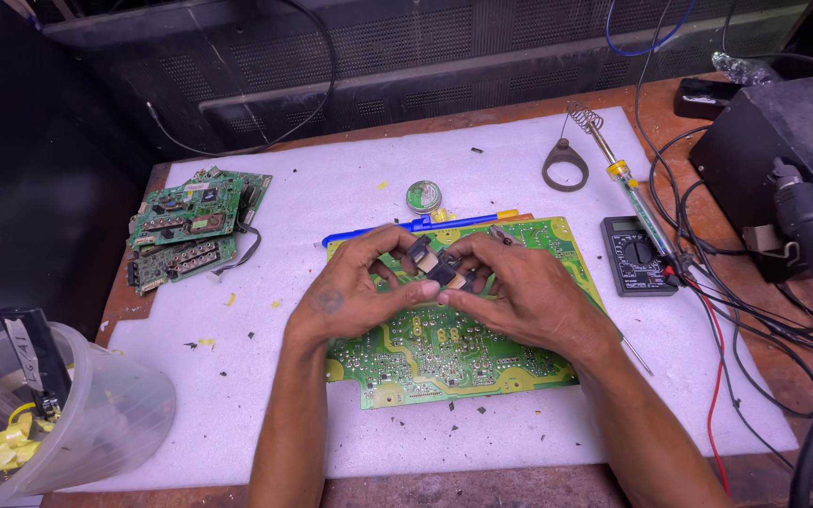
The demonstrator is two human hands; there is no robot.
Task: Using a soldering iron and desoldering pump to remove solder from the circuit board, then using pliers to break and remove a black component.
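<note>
Head view: a small black component (441, 268) with pale metal tabs sits pinched between the fingertips of both hands, held just above the upper middle of a large green circuit board (444, 353). The left hand (355, 296) grips it from the left with thumb and forefinger closed on it; the right hand (519, 292) closes on it from the right, fingers curled round its edge. The board lies flat on a white foam sheet (237, 395). A blue tool (397, 229) lies just behind the board. Farther left lie smaller green boards (190, 230); to the right are a black multimeter (637, 256) and a soldering iron (628, 188). A clear plastic tub (77, 423) stands at the near left.
</note>
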